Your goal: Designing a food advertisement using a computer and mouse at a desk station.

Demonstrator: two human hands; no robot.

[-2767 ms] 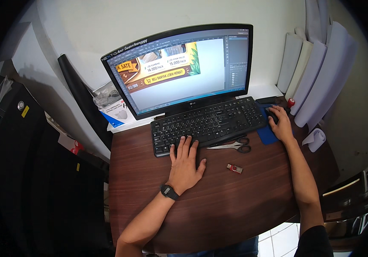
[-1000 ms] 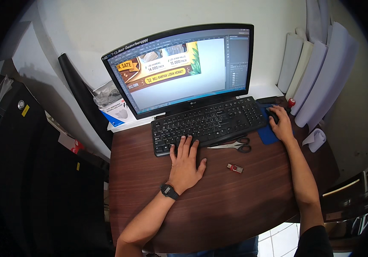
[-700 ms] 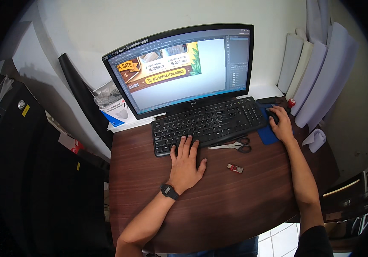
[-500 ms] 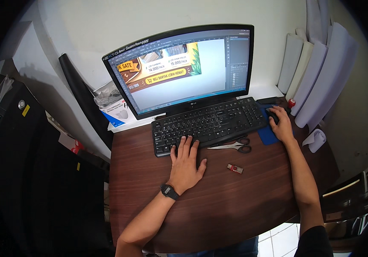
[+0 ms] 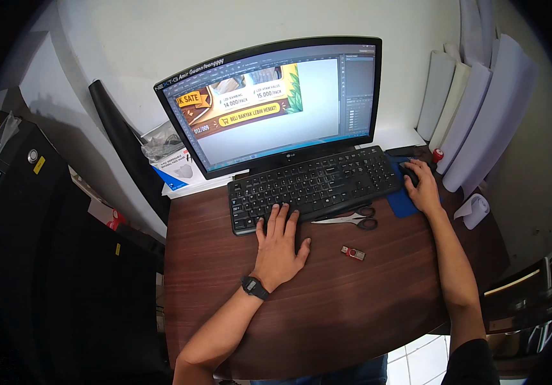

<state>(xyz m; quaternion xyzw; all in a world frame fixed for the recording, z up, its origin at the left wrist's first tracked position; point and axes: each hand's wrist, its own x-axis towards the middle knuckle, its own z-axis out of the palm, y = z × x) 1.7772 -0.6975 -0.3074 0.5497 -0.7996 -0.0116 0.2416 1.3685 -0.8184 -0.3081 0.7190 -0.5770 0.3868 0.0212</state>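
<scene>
My left hand [image 5: 277,249] lies with its fingers stretched out, their tips on the lower left keys of a black keyboard [image 5: 314,183]. A black digital watch [image 5: 254,288] is on that wrist. On a blue mouse pad [image 5: 403,200], my right hand [image 5: 423,190] rests curved over a dark computer mouse [image 5: 408,173], mostly hidden beneath it. Scissors [image 5: 356,219] with black handles lie along the keyboard's near edge. Closer to me is a red and silver USB stick [image 5: 353,253]. Behind the keyboard, the monitor [image 5: 269,106] displays a yellow and brown poster design in an editing program.
A box of face masks [image 5: 176,168] stands left of the monitor. Paper rolls [image 5: 481,115] lean against the wall at the right, with a small curled roll [image 5: 474,210] below them. A large black machine [image 5: 51,256] fills the left side. The brown desk [image 5: 327,314] ends just before my body.
</scene>
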